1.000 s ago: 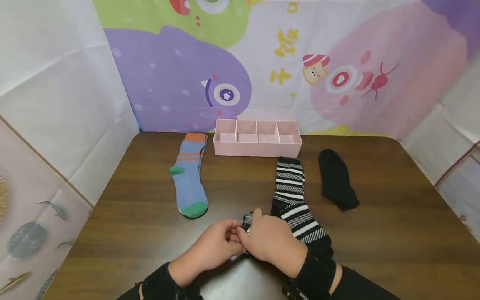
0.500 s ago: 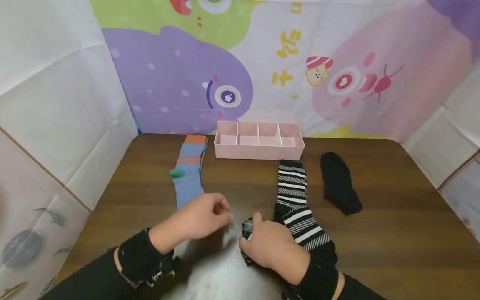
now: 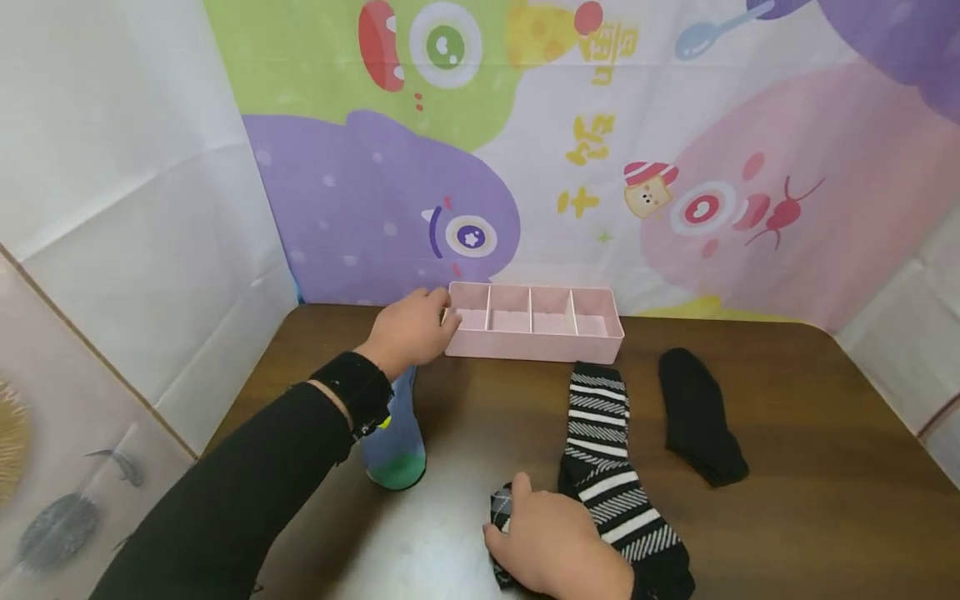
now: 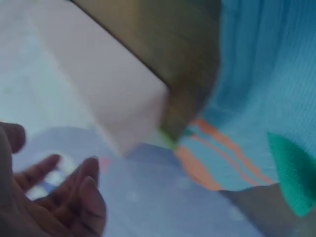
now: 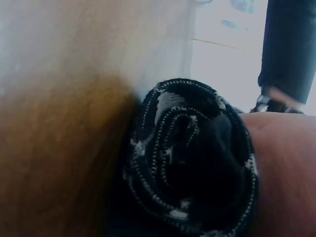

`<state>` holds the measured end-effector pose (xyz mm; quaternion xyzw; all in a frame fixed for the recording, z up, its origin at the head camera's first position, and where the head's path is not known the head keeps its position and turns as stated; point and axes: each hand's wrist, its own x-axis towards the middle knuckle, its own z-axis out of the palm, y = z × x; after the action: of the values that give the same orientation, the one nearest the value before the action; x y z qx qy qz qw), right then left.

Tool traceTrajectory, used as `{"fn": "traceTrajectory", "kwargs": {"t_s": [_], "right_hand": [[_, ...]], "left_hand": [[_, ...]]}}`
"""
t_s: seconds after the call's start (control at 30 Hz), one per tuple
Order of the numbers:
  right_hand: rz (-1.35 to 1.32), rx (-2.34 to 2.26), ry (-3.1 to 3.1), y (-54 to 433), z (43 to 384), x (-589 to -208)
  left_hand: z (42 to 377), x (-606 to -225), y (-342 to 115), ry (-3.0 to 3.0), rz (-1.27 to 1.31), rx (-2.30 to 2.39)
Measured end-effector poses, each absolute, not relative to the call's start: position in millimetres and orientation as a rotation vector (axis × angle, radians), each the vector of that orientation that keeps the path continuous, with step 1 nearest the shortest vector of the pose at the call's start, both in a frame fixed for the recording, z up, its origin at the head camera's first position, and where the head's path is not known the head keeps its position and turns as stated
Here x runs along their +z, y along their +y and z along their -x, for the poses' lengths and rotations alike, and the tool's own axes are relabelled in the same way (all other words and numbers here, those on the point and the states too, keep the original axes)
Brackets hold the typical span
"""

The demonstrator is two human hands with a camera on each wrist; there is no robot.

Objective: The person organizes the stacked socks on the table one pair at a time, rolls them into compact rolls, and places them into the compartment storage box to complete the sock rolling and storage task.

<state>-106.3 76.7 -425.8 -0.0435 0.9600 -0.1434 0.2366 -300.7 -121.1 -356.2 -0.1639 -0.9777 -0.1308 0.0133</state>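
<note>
In the head view my left hand (image 3: 414,332) is at the left end of a pink four-compartment box, its fingers loosely bent. The left wrist view shows those fingers (image 4: 91,197) apart from the box (image 4: 111,79), with nothing in them. Below that arm lies a blue sock (image 3: 397,458) with a green toe, partly hidden by the sleeve; its orange stripes and green heel appear in the left wrist view. My right hand (image 3: 555,537) holds a rolled-up black-and-grey patterned sock (image 3: 501,503) on the table; the spiral end of the roll (image 5: 190,158) fills the right wrist view.
The pink box (image 3: 534,347) stands at the table's back edge against a cartoon-printed cloth. A black-and-white striped sock (image 3: 598,425) lies just right of my right hand, its cuff close to the box. Farther right lies a plain black sock (image 3: 699,421).
My left hand has left the rolled sock and moved forward and left, over the blue sock to the box's end. My right hand stays on the roll. The head view has tilted up.
</note>
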Motion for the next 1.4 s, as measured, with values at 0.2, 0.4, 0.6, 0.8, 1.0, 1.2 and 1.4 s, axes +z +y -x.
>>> {"fn": "traceTrajectory", "kwargs": {"t_s": [0.2,0.4,0.6,0.8,1.0,1.2,1.4], "right_hand": [[0.143,-0.464,2.587,71,91,-437],[0.190,-0.487,2.562,68,86,-441],[0.228,-0.490,2.562,73,89,-438],[0.252,-0.532,2.577,80,95,-436],[0.278,-0.540,2.615,91,100,-434],[0.318,-0.549,2.618,98,105,-434],[0.338,-0.571,2.614,98,108,-434]], "left_hand": [[329,-393,-129,-3.123,0.361,-0.497],[338,-402,-135,-3.158,0.299,-0.641],[346,-415,-132,-3.114,0.165,-0.879],[356,-426,-121,-3.015,0.043,-1.057],[360,-424,-105,-2.978,0.016,-1.180],[365,-427,-99,-2.957,0.006,-1.247],[366,-428,-97,-2.939,-0.024,-1.262]]}}
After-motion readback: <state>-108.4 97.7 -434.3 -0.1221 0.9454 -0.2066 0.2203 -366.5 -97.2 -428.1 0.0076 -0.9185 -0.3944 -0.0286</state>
